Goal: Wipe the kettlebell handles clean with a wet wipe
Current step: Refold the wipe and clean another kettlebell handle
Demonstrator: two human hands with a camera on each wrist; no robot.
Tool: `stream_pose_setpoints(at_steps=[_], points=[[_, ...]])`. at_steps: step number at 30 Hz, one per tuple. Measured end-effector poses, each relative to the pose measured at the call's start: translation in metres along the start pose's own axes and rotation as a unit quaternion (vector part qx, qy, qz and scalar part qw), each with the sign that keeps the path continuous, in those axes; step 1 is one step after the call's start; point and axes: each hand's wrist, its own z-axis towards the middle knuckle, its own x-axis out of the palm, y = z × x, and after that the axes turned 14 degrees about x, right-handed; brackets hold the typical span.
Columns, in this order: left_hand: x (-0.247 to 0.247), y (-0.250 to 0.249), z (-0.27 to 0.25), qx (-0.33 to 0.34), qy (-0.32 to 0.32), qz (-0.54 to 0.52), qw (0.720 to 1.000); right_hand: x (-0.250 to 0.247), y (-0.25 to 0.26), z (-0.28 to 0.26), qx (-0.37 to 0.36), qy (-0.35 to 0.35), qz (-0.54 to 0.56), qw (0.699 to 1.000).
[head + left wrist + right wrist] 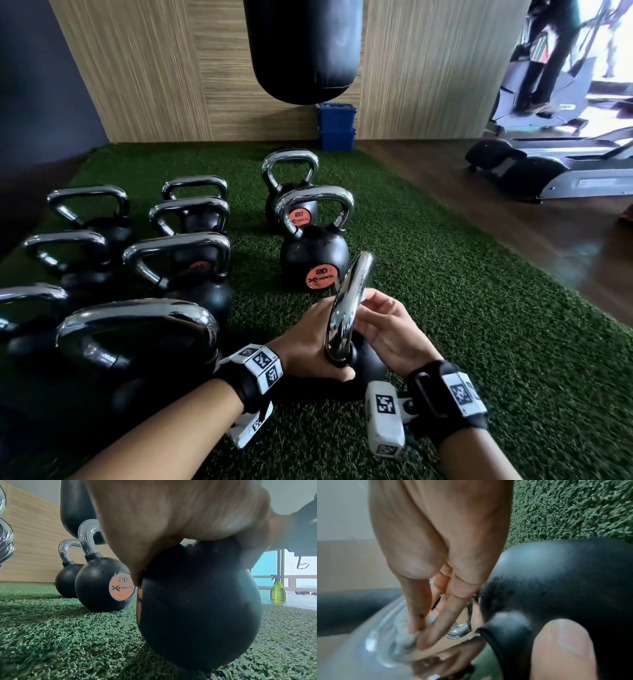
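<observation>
Black punching bag hangs above blue bins; treadmill right; spray bottle on floor.

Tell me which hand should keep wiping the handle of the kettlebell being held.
Right. The right hand already pinches the wet wipe against the chrome handle, while the left hand grips the handle's base, probably steadying the kettlebell.

10 kettlebells, 2 blue crates, 1 punch bag, 1 spray btl, 1 wipe
</observation>
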Motion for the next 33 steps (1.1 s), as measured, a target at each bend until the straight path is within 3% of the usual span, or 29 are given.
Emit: stream_pose_setpoints(at_steps=[4,7,13,18,23,28,31,33], points=[[-0.001,0.000,0.000,0.003,-0.002,0.009,1.000,0.010,-0.007,0.009,-0.054,-0.046,0.005,0.997],[0.000,0.003,-0.001,0.002,-0.013,0.020,1.000,0.012,-0.010,0.010,-0.114,-0.101,-0.056,0.987],[0.000,0.003,-0.002,-0.001,-0.013,0.026,1.000,0.012,-0.004,0.018,-0.217,-0.257,-0.213,0.917],[0.002,0.005,0.000,-0.012,-0.026,0.031,0.999,0.007,-0.007,0.013,-0.259,-0.292,-0.260,0.883],[-0.001,0.003,-0.003,0.010,-0.020,0.036,0.999,0.008,0.007,0.024,-0.267,-0.389,-0.322,0.821],[-0.002,0.002,-0.005,0.034,-0.034,0.049,0.998,0.012,0.009,0.025,-0.281,-0.433,-0.373,0.771],[-0.002,0.001,-0.004,0.043,-0.023,0.020,0.999,0.011,0.018,0.033,-0.242,-0.479,-0.391,0.748],[-0.003,-0.003,-0.003,0.051,-0.030,0.025,0.998,0.012,0.021,0.038,-0.199,-0.493,-0.399,0.747]])
